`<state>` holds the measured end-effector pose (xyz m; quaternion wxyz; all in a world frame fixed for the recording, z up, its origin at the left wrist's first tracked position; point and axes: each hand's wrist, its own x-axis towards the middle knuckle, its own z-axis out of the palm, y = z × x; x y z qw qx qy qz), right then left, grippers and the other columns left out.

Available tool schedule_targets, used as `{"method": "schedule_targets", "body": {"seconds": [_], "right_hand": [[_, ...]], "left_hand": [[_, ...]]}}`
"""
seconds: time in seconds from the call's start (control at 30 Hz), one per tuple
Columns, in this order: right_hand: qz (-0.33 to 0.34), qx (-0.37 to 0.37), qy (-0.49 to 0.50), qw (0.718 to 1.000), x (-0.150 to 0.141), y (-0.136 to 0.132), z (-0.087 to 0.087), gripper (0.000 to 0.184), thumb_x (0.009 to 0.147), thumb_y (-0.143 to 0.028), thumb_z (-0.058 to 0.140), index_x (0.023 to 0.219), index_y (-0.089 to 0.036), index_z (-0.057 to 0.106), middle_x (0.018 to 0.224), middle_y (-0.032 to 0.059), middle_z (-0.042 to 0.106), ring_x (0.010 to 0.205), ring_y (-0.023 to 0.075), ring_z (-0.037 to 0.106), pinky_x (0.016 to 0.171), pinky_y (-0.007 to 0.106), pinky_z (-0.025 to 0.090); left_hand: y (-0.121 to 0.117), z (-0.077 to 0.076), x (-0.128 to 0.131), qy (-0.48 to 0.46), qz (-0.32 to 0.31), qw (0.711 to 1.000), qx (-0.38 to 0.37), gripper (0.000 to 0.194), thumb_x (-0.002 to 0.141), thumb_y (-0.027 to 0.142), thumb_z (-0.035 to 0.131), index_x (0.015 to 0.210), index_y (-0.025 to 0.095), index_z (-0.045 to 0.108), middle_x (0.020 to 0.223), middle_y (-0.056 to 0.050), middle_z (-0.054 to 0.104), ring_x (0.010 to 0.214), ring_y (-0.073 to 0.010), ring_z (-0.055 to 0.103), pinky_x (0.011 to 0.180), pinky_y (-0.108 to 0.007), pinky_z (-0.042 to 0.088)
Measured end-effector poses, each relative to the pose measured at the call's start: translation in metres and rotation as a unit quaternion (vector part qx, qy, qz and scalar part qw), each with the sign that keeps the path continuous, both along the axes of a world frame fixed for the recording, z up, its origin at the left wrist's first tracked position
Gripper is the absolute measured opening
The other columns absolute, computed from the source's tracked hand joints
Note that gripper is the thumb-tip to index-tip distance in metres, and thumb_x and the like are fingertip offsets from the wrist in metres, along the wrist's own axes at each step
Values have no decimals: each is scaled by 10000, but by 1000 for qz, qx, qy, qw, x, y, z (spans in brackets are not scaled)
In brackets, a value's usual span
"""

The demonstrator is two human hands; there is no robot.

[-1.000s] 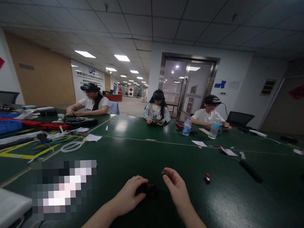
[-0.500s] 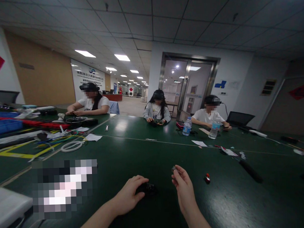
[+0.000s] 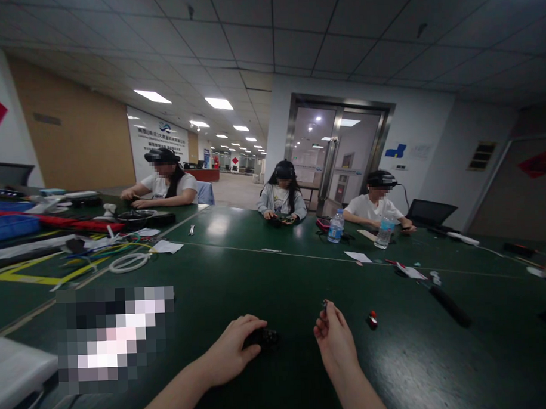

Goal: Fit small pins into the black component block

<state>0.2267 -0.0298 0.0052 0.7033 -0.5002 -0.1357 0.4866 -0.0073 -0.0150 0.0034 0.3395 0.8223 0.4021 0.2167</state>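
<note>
Within the left hand, a dark object sits gripped, best braced steady; off to its right, the right hand pinches a small piece, possibly metal, best held lightly.

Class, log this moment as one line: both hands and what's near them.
left hand: gripping black part | right hand: pinching small piece | red item: on table, right of right hand

On the dark green counter are found a black object, a small red item, two bottles, a wrench, a coiled white cable
</note>
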Motion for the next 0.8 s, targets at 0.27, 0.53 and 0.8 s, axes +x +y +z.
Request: {"method": "schedule_targets", "body": {"seconds": [0.27,0.53,0.8], "right_hand": [[-11,-9,51,999,2,2,-2,137,755,-322,569,866,-241,576,697,-42,572,574,87,534,518,209,431],[-1,-33,41,999,5,4,-7,211,695,-324,618,859,-196,587,756,-17,605,594,102,552,547,242,457],[19,-32,6,999,8,8,-13,282,657,-382,649,869,-200,609,807,12,638,628,138,580,554,274,468]], "left_hand": [[1,-2,0,6,-1,1000,4,452,784,222,500,1228,288,453,1268,-13,446,1164,-209,395,1022,-371,265],[0,1,0,9,-7,1000,14,437,785,245,502,1220,269,466,1239,-36,471,1130,-199,421,1008,-368,284],[-2,2,-1,-2,-7,1000,3,446,782,236,507,1224,279,456,1243,-28,460,1137,-198,418,1009,-370,289]]}}
